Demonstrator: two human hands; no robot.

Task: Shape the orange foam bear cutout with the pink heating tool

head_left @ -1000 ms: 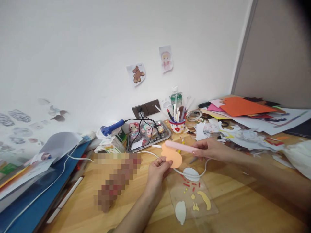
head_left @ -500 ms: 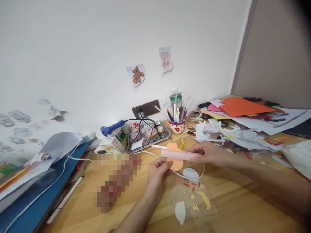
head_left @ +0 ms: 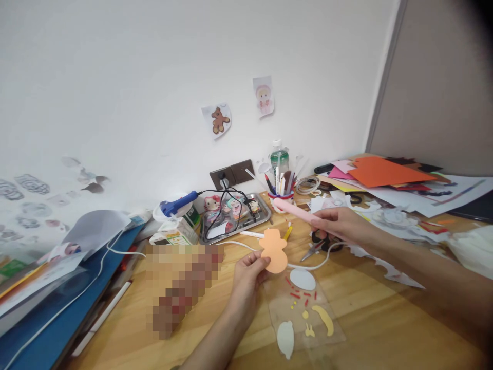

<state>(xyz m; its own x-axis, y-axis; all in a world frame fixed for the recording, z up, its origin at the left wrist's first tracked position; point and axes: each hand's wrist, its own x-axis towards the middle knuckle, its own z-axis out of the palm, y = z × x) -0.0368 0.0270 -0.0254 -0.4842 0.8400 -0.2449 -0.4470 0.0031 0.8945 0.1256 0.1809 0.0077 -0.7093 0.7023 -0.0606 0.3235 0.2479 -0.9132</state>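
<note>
Between the thumb and fingers of my left hand (head_left: 250,267) is an orange cut-out (head_left: 274,254), a rounded figure shape held up above the table. My right hand (head_left: 337,226) grips a slim pink wand (head_left: 295,209), its tip pointing up and left, apart from the cut-out. A white cord (head_left: 308,266) leads toward the right hand; where it joins is hidden. Below lies a clear sheet (head_left: 335,331) with small red strips, yellow pieces (head_left: 323,319) and a pale oval piece (head_left: 285,339). Another white oval (head_left: 302,279) lies at its top. Scissors (head_left: 314,249) rest under my right hand.
Behind stand a metal tray (head_left: 234,226) with cartoon pieces, a decorated pen cup (head_left: 280,199) and a blue glue gun (head_left: 177,204). Paper scraps and coloured sheets (head_left: 393,171) pile up at right. A blue board (head_left: 77,288) lies at left, beside a blurred-out patch.
My right hand has lifted the pink wand off the front of the orange cut-out, up and to the right, tilting it. The scissors now show. My left hand keeps its hold.
</note>
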